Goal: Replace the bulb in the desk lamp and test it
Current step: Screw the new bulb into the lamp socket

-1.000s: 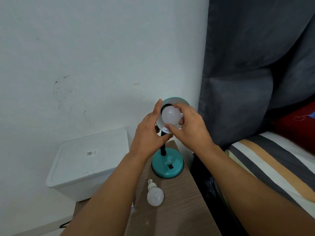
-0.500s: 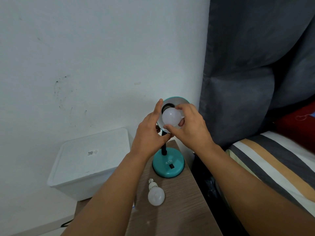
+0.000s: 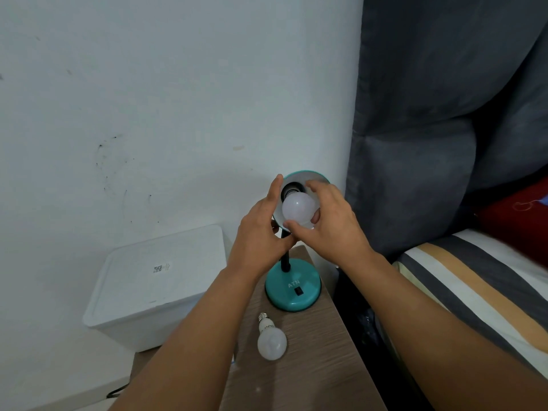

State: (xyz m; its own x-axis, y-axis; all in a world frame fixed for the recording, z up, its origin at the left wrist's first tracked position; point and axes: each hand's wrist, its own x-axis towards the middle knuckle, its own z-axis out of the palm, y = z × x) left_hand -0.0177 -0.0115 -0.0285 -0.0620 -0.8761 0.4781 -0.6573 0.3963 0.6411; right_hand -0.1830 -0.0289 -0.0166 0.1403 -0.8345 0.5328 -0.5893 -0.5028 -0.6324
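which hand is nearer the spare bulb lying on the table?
Left. The left hand holds the lamp shade almost directly above the spare bulb; the right hand grips the socket bulb further right.

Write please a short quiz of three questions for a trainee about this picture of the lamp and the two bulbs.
1. True or false: the lamp's shade is red.
2. Which hand has its grip on the bulb in the shade? A) right hand B) left hand C) neither
3. Fill in: the spare bulb lies on the ___ table, in front of the lamp base.

Key
1. False, it is teal.
2. A; the left hand steadies the shade.
3. Wooden.
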